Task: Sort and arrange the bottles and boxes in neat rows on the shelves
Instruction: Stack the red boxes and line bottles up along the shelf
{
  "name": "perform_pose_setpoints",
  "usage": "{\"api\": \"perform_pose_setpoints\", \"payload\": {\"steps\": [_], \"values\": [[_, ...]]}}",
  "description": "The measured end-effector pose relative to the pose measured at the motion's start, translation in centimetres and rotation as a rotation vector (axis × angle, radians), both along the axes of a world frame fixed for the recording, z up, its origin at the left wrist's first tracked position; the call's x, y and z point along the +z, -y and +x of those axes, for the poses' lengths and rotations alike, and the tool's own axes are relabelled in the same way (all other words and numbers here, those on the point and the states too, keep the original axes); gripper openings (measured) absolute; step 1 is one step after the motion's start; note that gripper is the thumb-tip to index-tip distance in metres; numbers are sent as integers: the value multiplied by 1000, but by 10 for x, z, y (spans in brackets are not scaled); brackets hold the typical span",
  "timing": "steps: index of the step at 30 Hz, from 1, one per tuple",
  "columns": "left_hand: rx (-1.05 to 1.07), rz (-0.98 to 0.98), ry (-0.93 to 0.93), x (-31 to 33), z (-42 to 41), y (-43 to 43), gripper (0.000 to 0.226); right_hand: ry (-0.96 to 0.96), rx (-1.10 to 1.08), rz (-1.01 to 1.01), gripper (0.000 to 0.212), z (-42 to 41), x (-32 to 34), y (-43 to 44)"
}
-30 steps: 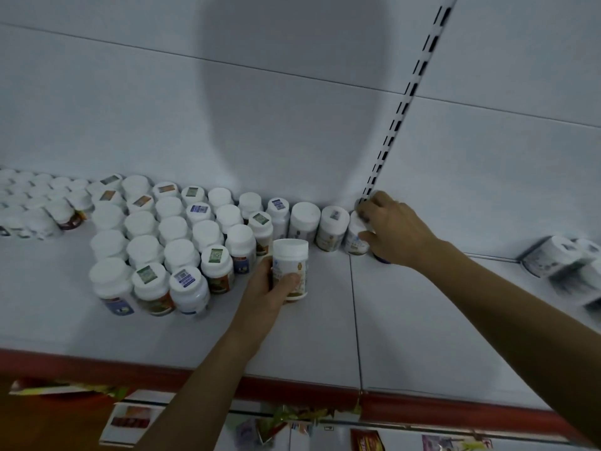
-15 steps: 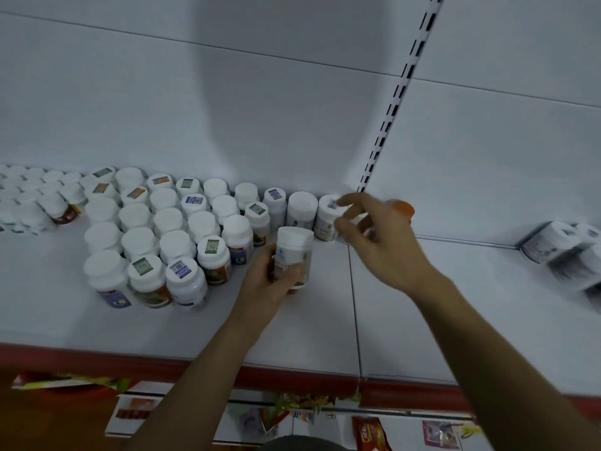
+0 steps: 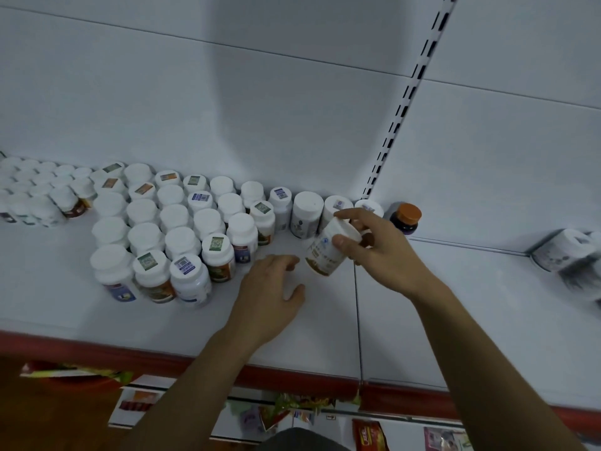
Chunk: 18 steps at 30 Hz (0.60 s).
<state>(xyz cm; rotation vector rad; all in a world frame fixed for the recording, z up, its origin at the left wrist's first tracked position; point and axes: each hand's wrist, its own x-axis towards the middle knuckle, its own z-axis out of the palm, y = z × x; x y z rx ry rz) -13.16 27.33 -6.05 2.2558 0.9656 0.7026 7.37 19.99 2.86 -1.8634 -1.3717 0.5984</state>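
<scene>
Step in hand, as judged: seat one loose bottle into the rows.

Right hand grips a white bottle at its cap end, thumb on the near side and the other fingers curled over the top. The bottle is tilted, base toward the left. Cannot tell whether the base touches the shelf. It sits mid-depth, just in front of the back row that runs along the shelf's back edge.

Left hand holds nothing. It is palm down with the fingers loosely spread, just right of the packed block of bottles. Contact with the shelf is unclear.

The block's right side steps back diagonally, leaving bare shelf between it and the held bottle. That gap looks like the likely slot.

To do it well:
- Bring the bottle upright before lowering, because a tilted base may catch a neighbour.
- Set it down a little clear, then slide it flush against the nearest bottle and the row behind.
- Lay the free left hand flat against the block so a nudge does not spread the rows.
- Turn the label toward the front edge.

Left to sort, it seems: an orange-capped dark bottle at the back edge beside the slotted post, and toppled bottles toward the shelf's right end.
</scene>
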Motion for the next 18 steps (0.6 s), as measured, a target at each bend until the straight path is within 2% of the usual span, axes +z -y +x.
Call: {"api": "perform_pose_setpoints", "payload": {"steps": [3, 6, 12, 18], "values": [[-108, 114, -181, -2, 2, -6, 39, 172, 4, 2, 46, -3, -2, -6], [-93, 107, -156, -5, 2, -8, 36, 311, 20, 43, 53, -18, -9, -21], [-65, 109, -114, -9, 2, -7, 25, 375, -25, 110, 42, -38, -30, -44], [-52, 101, -117, -9, 2, -7, 23, 383, -69, 141, 40, -44, -35, -46]]}}
